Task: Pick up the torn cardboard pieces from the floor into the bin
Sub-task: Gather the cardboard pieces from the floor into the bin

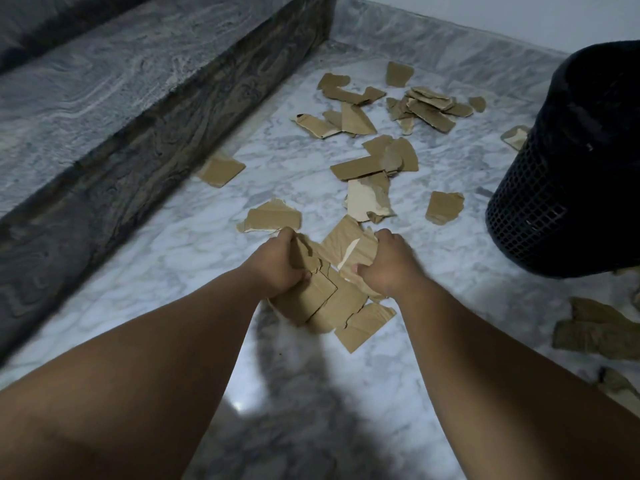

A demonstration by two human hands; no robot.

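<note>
Item one: left hand [282,263], bare forearm, fingers curled over the left side of a bundle of torn cardboard pieces [332,303], gripping it. Item two: right hand [384,263], likewise curled, clutching the right side of the same bundle, so the brown scraps are squeezed between the two hands; one flap hangs out below, towards the right. Whether the bundle's underside touches the ground I cannot tell. Item three: floor [166,271], pale veined marble, carrying a soft shadow under the arms. Item four: loose cardboard lying flat on it. There is one scrap [273,218] just beyond the left hand, one piece [221,169] close to the foot of the step, and a pale-faced torn piece [367,200] with brown strips overlapping its far end. A small scrap [444,206] sits between that and the bin, a thicker scatter [429,105] lies farther off near the back, a fragment [514,136] sits right against the bin's side, and crumpled pieces [595,329] lie at the right edge. Item five: bin [554,188], dark plastic with a mesh wall, standing on the floor to the right, well apart from the hands. Item six: step [156,109], dark grey swirled stone, running along the left side. Item seven: white wall [519,15] at the back.
</note>
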